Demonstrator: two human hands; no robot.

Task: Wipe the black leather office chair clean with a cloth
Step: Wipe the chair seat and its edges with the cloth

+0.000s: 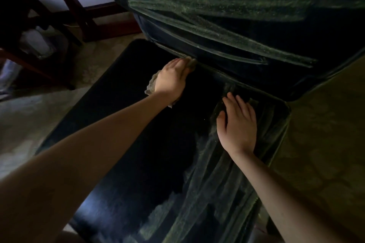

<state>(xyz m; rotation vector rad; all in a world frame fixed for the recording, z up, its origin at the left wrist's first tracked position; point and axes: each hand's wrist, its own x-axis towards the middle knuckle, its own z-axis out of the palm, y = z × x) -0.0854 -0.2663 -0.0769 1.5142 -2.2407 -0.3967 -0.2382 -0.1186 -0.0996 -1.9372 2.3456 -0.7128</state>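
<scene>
We're looking down on the black leather office chair (pixel 118 124). The seat fills the centre of the view and the backrest (pixel 246 31) rises across the top.

Left hand (pixel 171 79) is at the crease where seat meets backrest, left of centre. Its fingers curl down over the cloth (pixel 151 85) and grip it against the seam. The cloth is bunched under the palm, with an edge poking out at the fingertips and another by the wrist. The fingertips are partly buried in cloth, so we can't make out the exact pinch.

Right hand (pixel 238 126) lies flat on the right part of the seat, near the back edge. It is palm down with fingers straight and slightly spread, and it holds nothing. It is well apart from the left hand.

Surface state:
- Left and centre of the seat are dark and glossy.
- The right side and front right carry pale dusty streaks (pixel 217 173), which run under and around the right hand.
- The backrest has the same pale smears in long curved bands.

Around the chair we see a dark wooden frame (pixel 65 0) at upper left, with something pale and blurred behind it that we can't identify. A patterned floor (pixel 320 134) shows on the right, and more of it on the left. Lighting is dim and detail is poor.
</scene>
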